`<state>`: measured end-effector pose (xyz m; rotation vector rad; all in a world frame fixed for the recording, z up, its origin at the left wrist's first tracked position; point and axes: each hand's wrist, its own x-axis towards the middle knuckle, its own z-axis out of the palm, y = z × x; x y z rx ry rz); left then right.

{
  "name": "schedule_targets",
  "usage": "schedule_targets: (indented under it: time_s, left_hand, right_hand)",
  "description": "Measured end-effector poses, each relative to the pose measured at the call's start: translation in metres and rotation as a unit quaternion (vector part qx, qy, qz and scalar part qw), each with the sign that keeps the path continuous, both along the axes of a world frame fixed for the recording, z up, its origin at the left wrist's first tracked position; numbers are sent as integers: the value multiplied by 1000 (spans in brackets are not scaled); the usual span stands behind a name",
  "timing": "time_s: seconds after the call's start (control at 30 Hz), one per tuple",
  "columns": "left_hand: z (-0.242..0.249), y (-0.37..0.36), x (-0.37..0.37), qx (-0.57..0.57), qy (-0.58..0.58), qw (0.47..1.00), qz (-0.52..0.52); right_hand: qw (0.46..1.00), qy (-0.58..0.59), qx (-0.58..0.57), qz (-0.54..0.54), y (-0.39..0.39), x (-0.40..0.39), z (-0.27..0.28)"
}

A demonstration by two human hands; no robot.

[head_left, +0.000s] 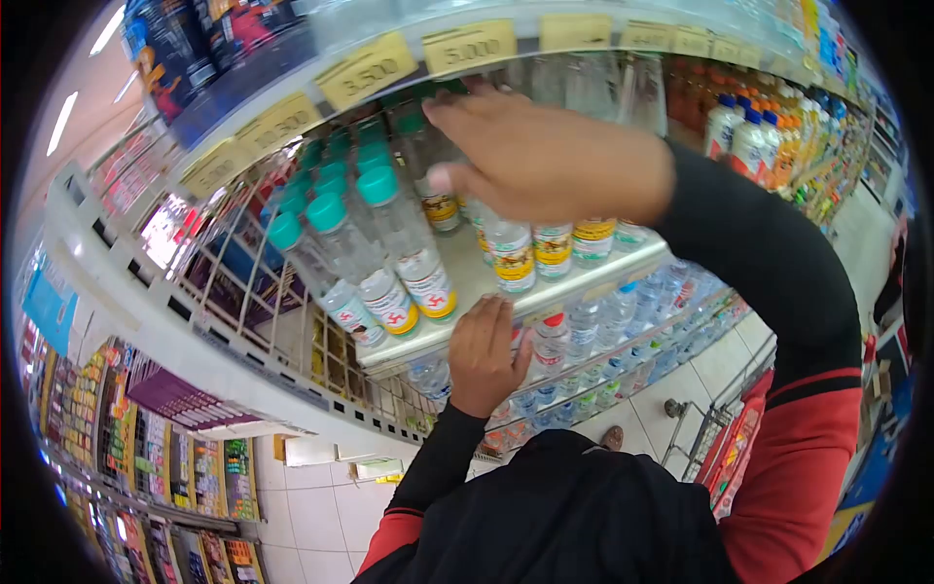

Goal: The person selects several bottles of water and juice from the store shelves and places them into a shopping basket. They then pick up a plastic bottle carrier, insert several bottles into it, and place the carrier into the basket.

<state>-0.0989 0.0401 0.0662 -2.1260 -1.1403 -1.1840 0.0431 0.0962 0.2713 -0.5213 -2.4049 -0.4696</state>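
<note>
Stretching across the view, the shelf [584, 277] carries rows of clear water bottles, with price tags along the shelf edge above it and a lower shelf of more bottles beneath its front edge. At the shelf's left end the green-capped bottles [375, 243] stand packed in rows right up to the front edge; beside them toward the middle a bare strip of shelf lies open. The right hand [550, 161] reaches in over the middle, fingers together and curled around the top of a clear bottle [433, 190] standing well back from the front edge. The left hand [484, 352] rests on the front edge, fingers together and flat, holding nothing. A shopping cart [725, 438] stands on the floor at the right.
</note>
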Motion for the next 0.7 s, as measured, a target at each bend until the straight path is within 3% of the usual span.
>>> schedule_targets:
  time_s: [0.03,0.07,0.17,0.23,0.3,0.37,0.47,0.57,0.7]
  left_hand:
    - [-1,0,0,-1,-6,1000,4]
    - [-5,2,-1,1,-6,1000,-2]
    - [-12,5,-2,23,-5,1000,11]
    - [-15,10,-2,56,20,998,18]
    - [-19,14,-2,88,30,996,12]
    - [-22,17,2,110,33,993,40]
    - [-24,19,5,133,32,988,64]
    - [-28,22,4,137,25,986,92]
    - [-38,29,-7,124,9,982,142]
  right_hand:
    - [994,-20,105,18,-22,23,-7]
    - [997,-49,6,-55,-57,47,-5]
    - [986,-36,-119,-113,-131,125,7]
    - [973,57,-130,-180,-170,187,-11]
    - [927,195,-180,-265,-211,252,-38]
    - [845,352,-237,-327,-248,310,-77]
    - [683,620,-286,-260,-294,389,-154]
    - [537,724,-255,-349,-324,466,-249]
    - [357,798,-260,-410,-331,551,-424]
